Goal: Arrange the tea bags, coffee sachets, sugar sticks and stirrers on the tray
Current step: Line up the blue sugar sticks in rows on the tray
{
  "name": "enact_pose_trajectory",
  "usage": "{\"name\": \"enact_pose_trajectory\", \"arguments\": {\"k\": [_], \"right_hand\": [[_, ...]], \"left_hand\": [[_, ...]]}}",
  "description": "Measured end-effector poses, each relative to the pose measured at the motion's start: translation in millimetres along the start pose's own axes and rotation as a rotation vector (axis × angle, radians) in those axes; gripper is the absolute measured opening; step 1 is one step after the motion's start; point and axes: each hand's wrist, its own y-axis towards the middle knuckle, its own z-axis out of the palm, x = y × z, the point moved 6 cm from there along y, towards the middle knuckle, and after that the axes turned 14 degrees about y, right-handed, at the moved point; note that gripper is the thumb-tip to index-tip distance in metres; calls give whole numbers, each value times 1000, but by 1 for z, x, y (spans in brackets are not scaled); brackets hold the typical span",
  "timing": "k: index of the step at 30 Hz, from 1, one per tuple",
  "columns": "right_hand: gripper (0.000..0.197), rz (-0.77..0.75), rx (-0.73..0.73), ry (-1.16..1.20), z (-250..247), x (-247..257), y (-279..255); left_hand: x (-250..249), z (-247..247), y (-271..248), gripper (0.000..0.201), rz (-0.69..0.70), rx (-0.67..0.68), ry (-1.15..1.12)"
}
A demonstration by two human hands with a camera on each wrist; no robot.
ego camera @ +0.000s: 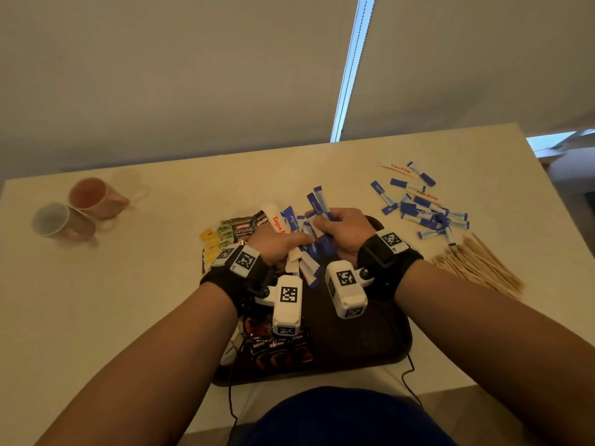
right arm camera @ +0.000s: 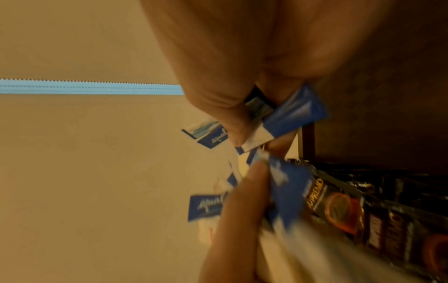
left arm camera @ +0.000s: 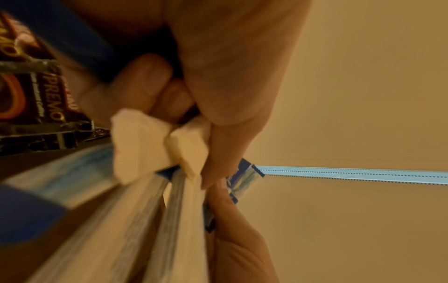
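Note:
Both hands hover over the far part of the dark brown tray (ego camera: pixel 370 342) and share one bundle of blue-and-white sugar sticks (ego camera: pixel 309 249). My left hand (ego camera: pixel 289 243) grips the bundle's lower white ends (left arm camera: pixel 155 149). My right hand (ego camera: pixel 325 223) pinches the upper blue ends (right arm camera: pixel 286 118). Black coffee sachets (ego camera: pixel 277 352) lie on the tray's near left, with more at its far left (ego camera: pixel 244 228). Yellow and green tea bags (ego camera: pixel 215 239) sit beside them. More sugar sticks (ego camera: pixel 425 214) lie scattered on the table to the right, next to a heap of wooden stirrers (ego camera: pixel 476 265).
Two pink mugs (ego camera: pixel 93 196) (ego camera: pixel 61 220) lie tipped on the table's far left. A black cable (ego camera: pixel 409 375) trails off the tray's near right corner. The table's near edge runs just below the tray.

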Motion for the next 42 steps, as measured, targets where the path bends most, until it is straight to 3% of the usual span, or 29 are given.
{"name": "enact_pose_trajectory", "arguments": {"k": [3,9,14,18,23,28,34,38,42], "right_hand": [[14,-8,-44,39,-14,5,5],[21,24,-94,-139,-44,-5,27],[21,118,-111,-503,-54,-27,47],[20,190,-103,-598,-54,-36,57],[17,58,-172,-788,-55,-19,65],[12,67,-180,-739,-67,-16,64],[27,19,-227,-781,-77,-11,59],[18,-49,-192,-861,-75,-12,54],[18,-77,-44,-1163,-60,-28,56]], "left_hand": [[7,-4,0,19,-23,-19,3],[20,-18,1,21,-62,-125,-121],[32,-25,0,25,-83,-146,-174],[37,-30,1,19,-90,-175,-195],[42,-32,5,20,-95,-163,-200],[37,-29,5,26,-99,-152,-206],[34,-23,5,28,-72,-127,-188],[34,-22,2,24,-70,-128,-182],[35,-22,-4,24,-97,-144,-208]]}}
